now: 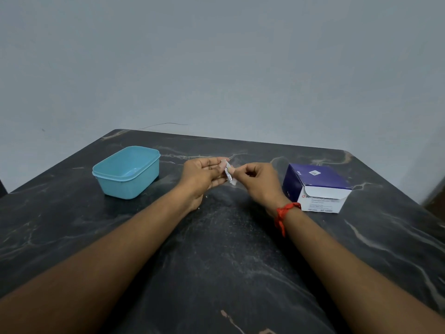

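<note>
Over the middle of the dark marble table, both hands meet on a small white sachet. My left hand pinches its upper end with thumb and fingertips. My right hand, with a red thread on the wrist, pinches its right edge with curled fingers. The sachet hangs edge-on above the tabletop. A purple and white box of swabs stands to the right with its front flap torn open. A light blue plastic tub, without a lid, stands to the left.
A plain grey wall rises behind the table's far edge. The table's left and right edges slope away near the tub and the box. A thin wire lies at the back of the table.
</note>
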